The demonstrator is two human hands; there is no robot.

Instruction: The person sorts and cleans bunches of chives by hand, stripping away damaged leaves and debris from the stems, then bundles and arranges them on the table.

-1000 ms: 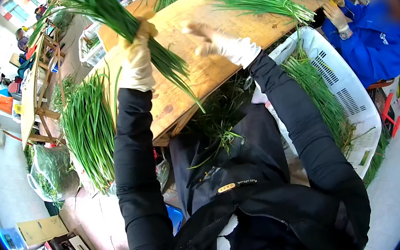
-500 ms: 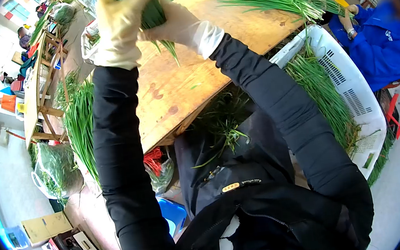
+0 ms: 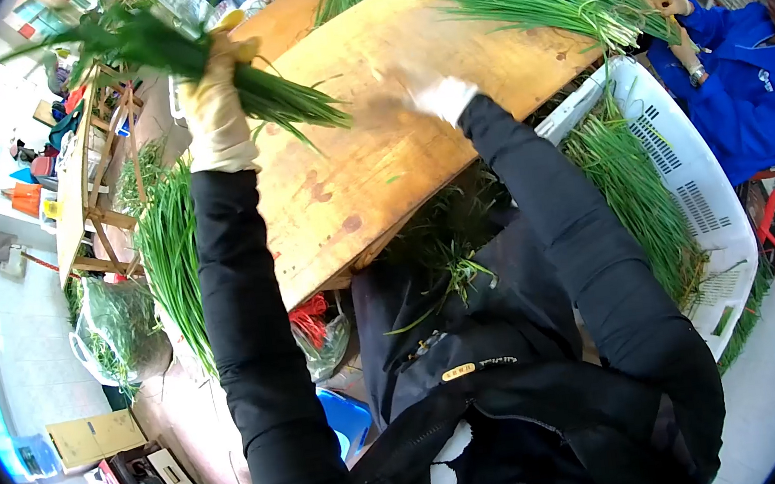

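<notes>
My gloved left hand [image 3: 216, 94] is closed round a bunch of chives [image 3: 293, 102], held above the left edge of the wooden table [image 3: 351, 179]. The leafy part of the bunch spreads to the upper left; its other end points right over the boards. Apart from it, my right hand [image 3: 422, 93] hovers over the middle of the table, its fingers smeared by motion. A larger pile of chives [image 3: 523, 8] with pale stem ends lies at the table's far right.
On the right stands a white slatted crate [image 3: 689, 176] holding more chives [image 3: 628, 193]. Another heap of chives [image 3: 172, 259] is left of my left arm. A person in a blue jacket [image 3: 737, 93] has both hands near the pile's stem ends. A blue stool [image 3: 346, 416] is below.
Both hands were together on the bunch. My right hand has come off it and moved right; my left hand has tipped the bunch from upright to nearly level.
</notes>
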